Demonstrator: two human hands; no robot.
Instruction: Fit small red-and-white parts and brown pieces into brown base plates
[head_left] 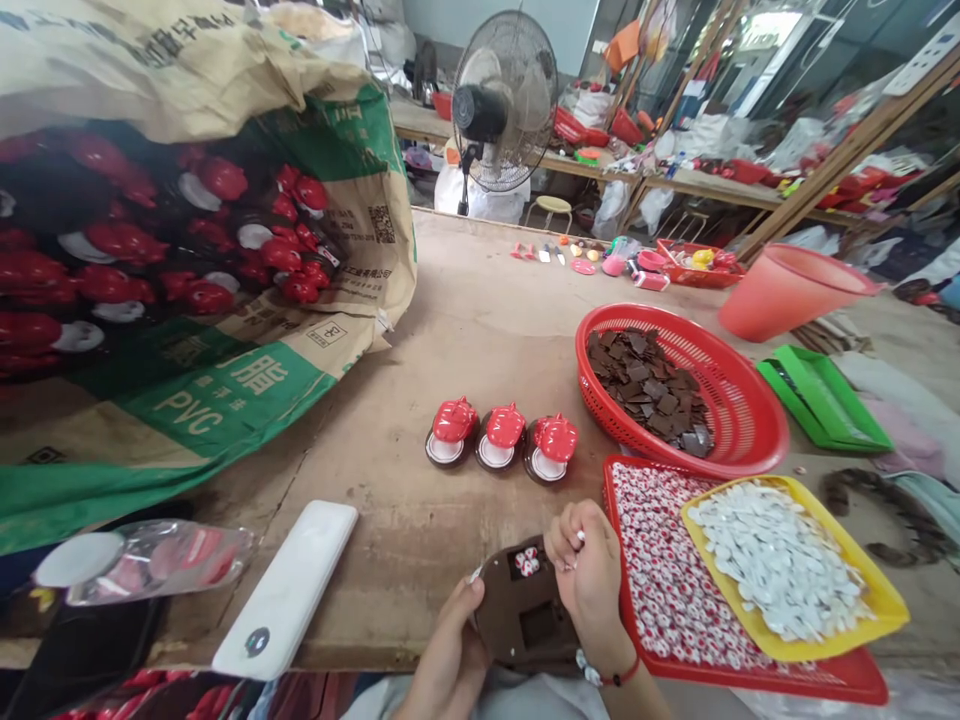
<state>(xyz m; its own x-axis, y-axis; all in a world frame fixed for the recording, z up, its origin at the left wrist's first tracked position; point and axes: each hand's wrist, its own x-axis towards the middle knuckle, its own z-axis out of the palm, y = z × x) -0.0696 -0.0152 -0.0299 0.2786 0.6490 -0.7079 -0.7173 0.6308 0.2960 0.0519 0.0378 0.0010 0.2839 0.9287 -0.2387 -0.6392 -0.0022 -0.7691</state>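
The left hand (450, 650) is holding the brown plastic base (525, 610) steady in a closed grip while the right hand (589, 575) is pinching a small white piece (580, 537).

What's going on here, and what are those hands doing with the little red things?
A person's left hand holds a flat brown plastic piece with square holes, and the right hand sits at its edge, fingers pinched together. A small red-and-white piece shows in one hole. Nearby on the wooden table are a red tray of red-and-white bits, a yellow tray of white bits, and three red-topped brown objects.
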